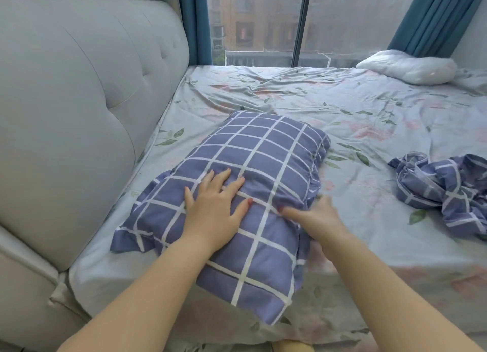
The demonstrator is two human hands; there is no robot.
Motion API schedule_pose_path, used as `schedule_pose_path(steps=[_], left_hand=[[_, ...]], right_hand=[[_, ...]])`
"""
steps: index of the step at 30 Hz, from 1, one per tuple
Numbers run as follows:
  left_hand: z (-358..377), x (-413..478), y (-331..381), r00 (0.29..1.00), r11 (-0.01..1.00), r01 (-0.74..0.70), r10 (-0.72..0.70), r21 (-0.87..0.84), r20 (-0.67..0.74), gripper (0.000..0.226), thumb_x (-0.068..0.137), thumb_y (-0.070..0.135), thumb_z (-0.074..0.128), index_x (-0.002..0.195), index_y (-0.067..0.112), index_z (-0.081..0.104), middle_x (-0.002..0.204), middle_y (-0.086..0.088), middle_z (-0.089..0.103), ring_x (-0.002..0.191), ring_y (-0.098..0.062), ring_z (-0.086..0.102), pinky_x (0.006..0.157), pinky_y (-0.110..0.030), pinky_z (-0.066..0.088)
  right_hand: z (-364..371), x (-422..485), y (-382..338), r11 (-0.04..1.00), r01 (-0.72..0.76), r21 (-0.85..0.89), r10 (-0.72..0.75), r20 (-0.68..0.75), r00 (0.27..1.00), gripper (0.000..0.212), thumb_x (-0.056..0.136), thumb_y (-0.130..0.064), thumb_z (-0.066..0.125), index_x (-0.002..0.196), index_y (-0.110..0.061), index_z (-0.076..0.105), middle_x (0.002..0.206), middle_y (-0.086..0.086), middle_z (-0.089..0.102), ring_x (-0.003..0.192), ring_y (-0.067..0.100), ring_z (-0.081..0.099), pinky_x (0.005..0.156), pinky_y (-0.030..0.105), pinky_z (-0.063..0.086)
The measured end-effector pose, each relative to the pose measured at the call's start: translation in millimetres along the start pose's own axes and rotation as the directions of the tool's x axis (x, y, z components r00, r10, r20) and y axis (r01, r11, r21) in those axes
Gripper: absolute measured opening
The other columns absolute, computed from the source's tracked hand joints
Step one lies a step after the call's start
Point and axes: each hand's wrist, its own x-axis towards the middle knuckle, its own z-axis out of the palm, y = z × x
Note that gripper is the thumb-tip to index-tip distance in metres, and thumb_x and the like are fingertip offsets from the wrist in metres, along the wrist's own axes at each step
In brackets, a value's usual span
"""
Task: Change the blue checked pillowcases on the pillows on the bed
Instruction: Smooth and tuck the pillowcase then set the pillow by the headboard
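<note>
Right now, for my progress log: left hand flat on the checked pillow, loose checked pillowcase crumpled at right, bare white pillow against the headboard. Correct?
No. The head view shows the bare white pillow in the far corner by the curtain, not against the headboard; rest holds.

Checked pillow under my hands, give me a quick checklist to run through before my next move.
1. Checked pillow lying flat on the bed sheet: ok.
2. Left hand resting flat on it, fingers straight: ok.
3. Right hand gripping the pillow's right edge: cannot tell, it is blurred.
4. Case smooth all round: not ok, loose fabric bunches at its left corner.
5. Loose checked pillowcase laid out flat: not ok, crumpled on the sheet to the right.
6. White pillow covered: not ok, bare by the window.
</note>
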Motion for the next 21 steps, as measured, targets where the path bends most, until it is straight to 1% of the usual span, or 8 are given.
schedule_pose_path(steps=[1,2,4,5,8,13,18,21], left_hand=[[-0.8,1.0,0.5,0.997,1.000,-0.024,0.025,0.012,-0.074,0.049,0.095,0.058,0.040,0.139,0.038,0.049,0.150,0.003,0.036,0.141,-0.025,0.028,0.111,-0.058,0.026],[-0.8,2.5,0.8,0.984,0.998,-0.057,0.059,0.019,-0.167,0.046,0.094,0.056,0.047,0.130,0.032,0.059,0.136,-0.003,0.046,0.128,-0.029,0.042,0.102,-0.053,0.038],[1.6,4.8,1.7,0.953,0.993,-0.114,0.119,0.033,-0.279,0.035,0.092,0.047,0.058,0.116,0.023,0.066,0.113,-0.002,0.056,0.105,-0.027,0.053,0.086,-0.044,0.047],[3.3,5.7,2.6,0.957,0.991,-0.126,0.131,0.034,-0.259,0.031,0.094,0.044,0.057,0.115,0.022,0.066,0.110,0.000,0.059,0.102,-0.025,0.055,0.085,-0.042,0.046],[15.9,12.8,-0.1,0.996,0.996,-0.085,0.086,0.025,-0.021,0.035,0.101,0.042,0.044,0.124,0.024,0.063,0.123,0.004,0.063,0.113,-0.021,0.055,0.095,-0.037,0.041],[31.5,42.9,-2.6,0.962,0.992,-0.023,-0.011,0.123,0.274,0.043,0.105,0.043,0.030,0.120,0.026,0.066,0.121,-0.001,0.068,0.111,-0.026,0.059,0.091,-0.037,0.046],[23.3,27.4,3.0,0.931,0.958,-0.195,0.113,0.211,0.346,0.040,0.101,0.046,0.038,0.102,0.026,0.072,0.102,-0.002,0.071,0.099,-0.027,0.061,0.076,-0.034,0.045],[21.6,14.2,3.6,0.909,0.922,-0.280,0.165,0.266,0.384,0.041,0.103,0.047,0.034,0.120,0.030,0.066,0.113,-0.001,0.070,0.106,-0.028,0.060,0.081,-0.034,0.045]], right_hand=[[-3.1,1.0,-2.2,0.980,0.194,-0.046,-0.198,-0.154,0.968,0.074,0.066,-0.036,0.085,0.125,-0.017,0.045,0.125,0.007,0.050,0.112,0.026,0.053,0.098,0.044,0.047],[-5.4,-0.1,-6.5,0.910,0.398,-0.119,-0.416,-0.256,0.873,0.061,0.073,-0.026,0.081,0.124,-0.015,0.048,0.121,0.005,0.050,0.110,0.026,0.052,0.098,0.040,0.045],[-4.2,-6.0,-15.1,0.703,0.659,-0.268,-0.710,-0.200,0.675,0.030,0.079,-0.007,0.066,0.107,-0.013,0.060,0.104,0.000,0.056,0.099,0.025,0.056,0.089,0.034,0.046],[-1.1,-9.7,-17.3,0.632,0.706,-0.320,-0.759,-0.076,0.646,0.023,0.077,-0.006,0.058,0.099,-0.014,0.062,0.097,-0.001,0.060,0.094,0.025,0.058,0.084,0.036,0.048],[16.5,0.5,-8.2,0.561,0.634,-0.533,-0.547,0.336,0.767,0.035,0.080,-0.014,0.045,0.110,-0.022,0.063,0.109,0.001,0.065,0.104,0.029,0.058,0.083,0.042,0.051],[37.6,26.3,-11.7,0.504,0.495,-0.708,-0.237,0.438,0.867,0.043,0.098,-0.025,0.031,0.136,-0.030,0.049,0.132,0.010,0.059,0.114,0.036,0.054,0.093,0.045,0.049],[32.6,-7.6,-25.3,0.189,0.556,-0.810,-0.213,0.519,0.828,0.020,0.092,-0.020,0.047,0.106,-0.012,0.058,0.113,0.013,0.058,0.107,0.034,0.057,0.074,0.032,0.040],[26.0,-11.2,-21.4,0.237,0.544,-0.805,-0.127,0.530,0.839,0.015,0.089,-0.025,0.048,0.079,-0.014,0.045,0.099,0.010,0.058,0.096,0.033,0.056,0.072,0.031,0.038]])
